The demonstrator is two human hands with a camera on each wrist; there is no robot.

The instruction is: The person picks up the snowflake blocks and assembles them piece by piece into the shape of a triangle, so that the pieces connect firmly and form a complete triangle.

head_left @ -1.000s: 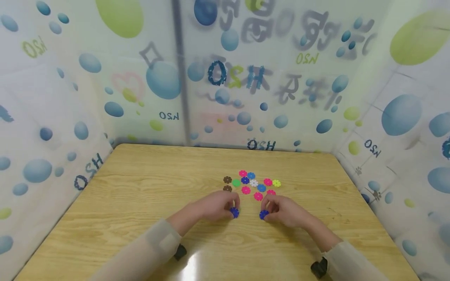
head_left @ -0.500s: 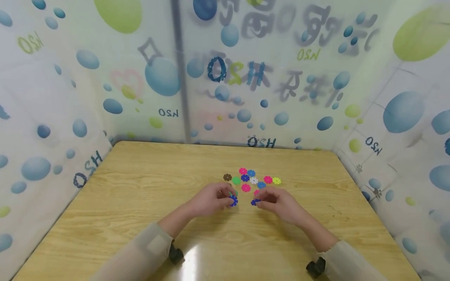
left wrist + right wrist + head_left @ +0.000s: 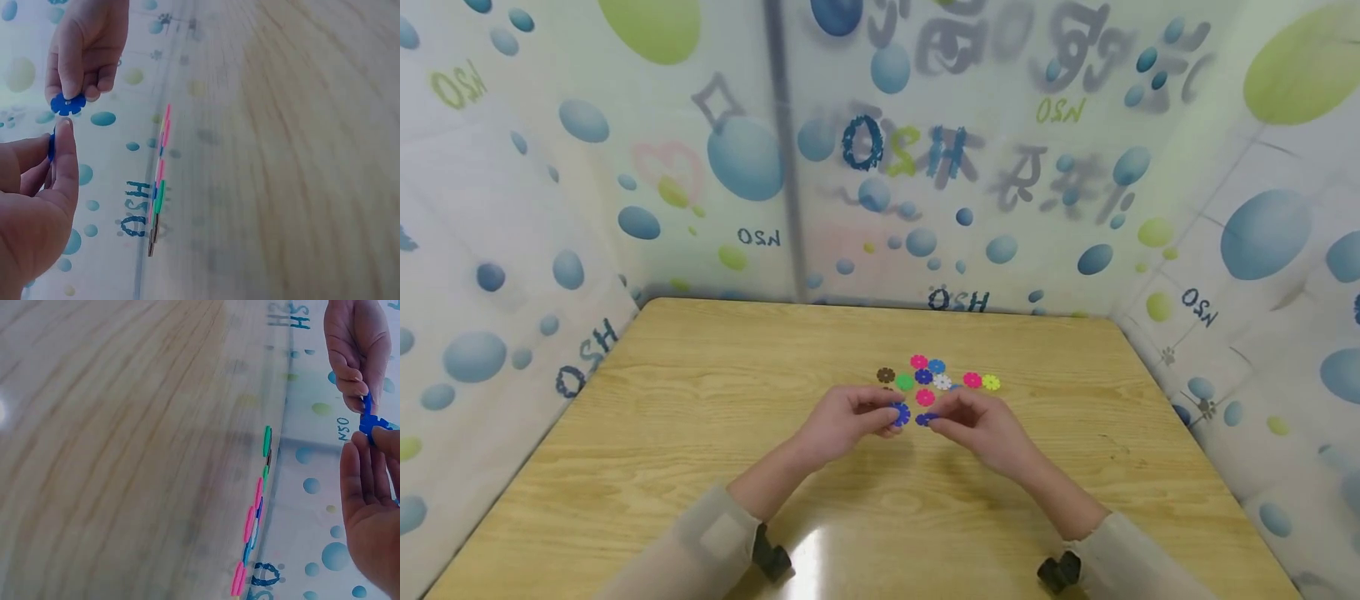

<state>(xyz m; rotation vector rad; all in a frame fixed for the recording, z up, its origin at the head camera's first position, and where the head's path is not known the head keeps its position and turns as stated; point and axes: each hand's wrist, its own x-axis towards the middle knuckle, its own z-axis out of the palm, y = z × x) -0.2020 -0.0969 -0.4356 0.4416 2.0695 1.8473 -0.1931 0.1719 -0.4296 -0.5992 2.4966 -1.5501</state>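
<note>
Between thumb and fingers my left hand [image 3: 842, 423] pinches a dark blue notched plastic disc [image 3: 902, 414], a snowflake-shaped building piece. It stands upright, face towards the head camera, and edge-on in the left wrist view. A second dark blue notched disc [image 3: 67, 104] is pinched by my right hand [image 3: 988, 429]; in the head view it lies flatter, seen nearly along its edge. Both discs are held up above the table, edges close together. In the right wrist view the right hand's disc [image 3: 374, 427] overlaps the other one.
Just beyond the hands lie several loose notched discs on the wooden table [image 3: 737, 375]: brown [image 3: 886, 375], green [image 3: 904, 382], white [image 3: 942, 381], yellow [image 3: 991, 382], pink [image 3: 925, 397] and blue ones. My hands cover some. Patterned curtains [image 3: 880, 225] surround the table.
Both hands have risen and come together, each still holding its blue disc; the gap between the discs has shrunk. The right hand's disc has turned flatter. The head view has tilted slightly.
</note>
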